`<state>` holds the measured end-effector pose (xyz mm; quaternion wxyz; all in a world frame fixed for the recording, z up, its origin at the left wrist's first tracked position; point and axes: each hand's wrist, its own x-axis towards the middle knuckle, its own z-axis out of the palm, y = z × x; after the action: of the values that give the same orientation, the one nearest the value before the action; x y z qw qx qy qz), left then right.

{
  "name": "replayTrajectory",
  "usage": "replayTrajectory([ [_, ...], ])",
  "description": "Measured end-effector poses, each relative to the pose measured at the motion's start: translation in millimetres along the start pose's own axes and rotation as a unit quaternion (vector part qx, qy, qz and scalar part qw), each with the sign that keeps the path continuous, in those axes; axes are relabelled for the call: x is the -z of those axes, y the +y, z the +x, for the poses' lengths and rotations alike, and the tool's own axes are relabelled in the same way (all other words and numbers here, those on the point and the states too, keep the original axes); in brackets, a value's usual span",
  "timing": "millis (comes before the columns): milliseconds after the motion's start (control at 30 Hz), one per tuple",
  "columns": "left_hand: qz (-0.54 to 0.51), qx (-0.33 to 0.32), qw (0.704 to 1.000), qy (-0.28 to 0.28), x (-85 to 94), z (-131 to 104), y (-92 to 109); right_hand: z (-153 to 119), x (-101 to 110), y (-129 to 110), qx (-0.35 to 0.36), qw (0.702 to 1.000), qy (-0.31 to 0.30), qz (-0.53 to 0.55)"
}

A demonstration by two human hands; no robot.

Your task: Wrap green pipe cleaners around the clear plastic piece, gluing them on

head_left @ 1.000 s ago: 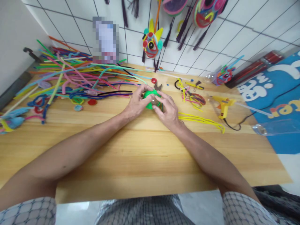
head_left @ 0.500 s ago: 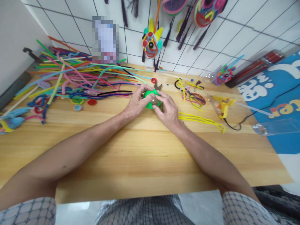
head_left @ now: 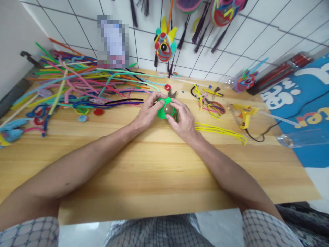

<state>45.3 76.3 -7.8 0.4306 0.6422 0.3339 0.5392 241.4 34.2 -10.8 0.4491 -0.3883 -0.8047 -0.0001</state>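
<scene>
A round green coiled piece (head_left: pixel 161 113) with a clear, shiny dome at its centre is between my two hands above the table. My left hand (head_left: pixel 150 109) grips its left edge with fingers and thumb. On the right side, my right hand (head_left: pixel 184 120) has its fingertips and thumb closed on the rim. The dark jaws of pliers (head_left: pixel 172 94) show just beyond the piece; their handles are mostly hidden. Bent yellow stems (head_left: pixel 221 129) lie by my right wrist.
Colourful fuzzy stems (head_left: pixel 84 79) are heaped at the back left. A yellow glue gun (head_left: pixel 245 115) with a cord, a clear bottle (head_left: pixel 303 140) and a dark red flask (head_left: pixel 282 73) are on the right. Masks (head_left: pixel 164 46) hang along the tiled wall.
My left thumb has moved left off the middle of the green piece, so the clear dome now shows more. The view has shifted slightly.
</scene>
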Motion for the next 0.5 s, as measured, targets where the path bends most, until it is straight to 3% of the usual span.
replayTrajectory([
  [500, 0.028, -0.021, 0.999, 0.003, -1.8, -0.3, -2.3, 1.5, 2.5, -3.1, -0.015, 1.000, -0.026, -0.009],
])
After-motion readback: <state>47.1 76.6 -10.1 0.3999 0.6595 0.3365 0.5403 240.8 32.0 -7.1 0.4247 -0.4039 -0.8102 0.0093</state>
